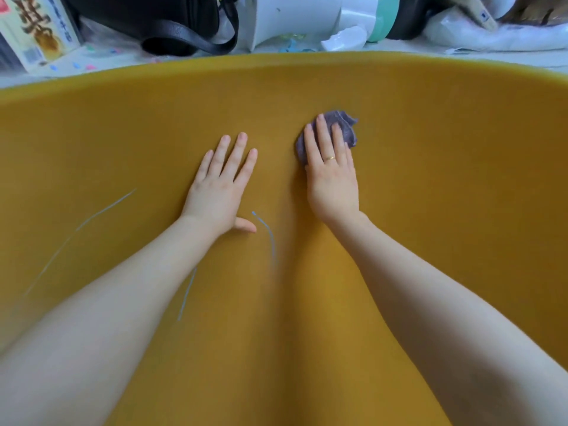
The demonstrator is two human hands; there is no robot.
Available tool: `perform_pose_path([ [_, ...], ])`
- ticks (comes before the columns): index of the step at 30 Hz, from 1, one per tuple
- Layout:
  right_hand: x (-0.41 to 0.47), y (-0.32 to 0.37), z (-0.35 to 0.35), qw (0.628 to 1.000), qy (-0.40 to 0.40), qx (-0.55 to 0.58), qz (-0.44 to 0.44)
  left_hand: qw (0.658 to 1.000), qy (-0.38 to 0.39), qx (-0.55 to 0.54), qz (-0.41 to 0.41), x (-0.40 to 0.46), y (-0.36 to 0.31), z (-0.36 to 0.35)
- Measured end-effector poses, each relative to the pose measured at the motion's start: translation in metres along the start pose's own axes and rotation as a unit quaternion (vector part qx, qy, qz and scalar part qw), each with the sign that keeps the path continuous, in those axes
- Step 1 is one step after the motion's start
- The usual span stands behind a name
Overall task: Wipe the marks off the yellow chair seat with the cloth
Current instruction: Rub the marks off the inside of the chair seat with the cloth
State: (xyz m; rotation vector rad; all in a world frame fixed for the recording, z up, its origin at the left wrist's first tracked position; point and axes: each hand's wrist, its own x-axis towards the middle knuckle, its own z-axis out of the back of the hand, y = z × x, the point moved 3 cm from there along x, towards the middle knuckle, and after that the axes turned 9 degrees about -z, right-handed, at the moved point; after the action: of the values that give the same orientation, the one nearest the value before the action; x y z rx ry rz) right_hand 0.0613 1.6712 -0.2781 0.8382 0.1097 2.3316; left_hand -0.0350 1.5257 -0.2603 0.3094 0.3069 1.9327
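The yellow chair seat [430,179] fills most of the view. My right hand [333,176] lies flat with straight fingers on a crumpled purple cloth [349,129], pressing it onto the seat right of centre. My left hand [222,186] rests flat on the bare seat beside it, fingers spread. Pale blue marks run across the near left part of the seat: a long thin line [101,210], a curved stroke [267,232] just right of my left thumb, and a short line [187,293] partly hidden by my left forearm.
Beyond the seat's far edge lies clutter: a black bag with a strap [172,23], a printed box [33,29] at the far left, a white and green object [322,16], and white bags [491,32] at the right.
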Motion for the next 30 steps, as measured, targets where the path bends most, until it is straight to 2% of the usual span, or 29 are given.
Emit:
perform_pose_path([
  [3,-0.075,-0.004,-0.030,0.997,0.058,-0.005,0.049,1.000,0.013,0.008,0.007,0.001,-0.003,-0.003],
  [8,-0.151,0.000,-0.043,0.995,0.098,-0.010,0.023,0.998,0.005,0.050,0.037,0.002,-0.008,-0.008],
  [12,-0.122,0.004,-0.043,0.997,0.074,0.001,0.031,0.995,-0.014,0.007,0.103,-0.014,0.001,-0.017],
  [18,0.003,0.021,-0.012,0.997,-0.061,0.038,0.009,0.996,-0.019,-0.009,0.092,-0.013,0.004,-0.022],
  [23,0.050,0.032,0.010,0.986,-0.145,0.085,0.017,0.996,-0.018,0.004,0.092,-0.015,0.004,-0.022],
  [26,0.030,0.024,-0.006,0.985,-0.142,0.087,0.033,0.996,-0.021,-0.005,0.089,-0.014,0.004,-0.021],
  [30,-0.051,-0.003,-0.039,0.996,-0.045,0.044,0.055,0.996,-0.026,-0.005,0.087,-0.017,0.004,-0.021],
])
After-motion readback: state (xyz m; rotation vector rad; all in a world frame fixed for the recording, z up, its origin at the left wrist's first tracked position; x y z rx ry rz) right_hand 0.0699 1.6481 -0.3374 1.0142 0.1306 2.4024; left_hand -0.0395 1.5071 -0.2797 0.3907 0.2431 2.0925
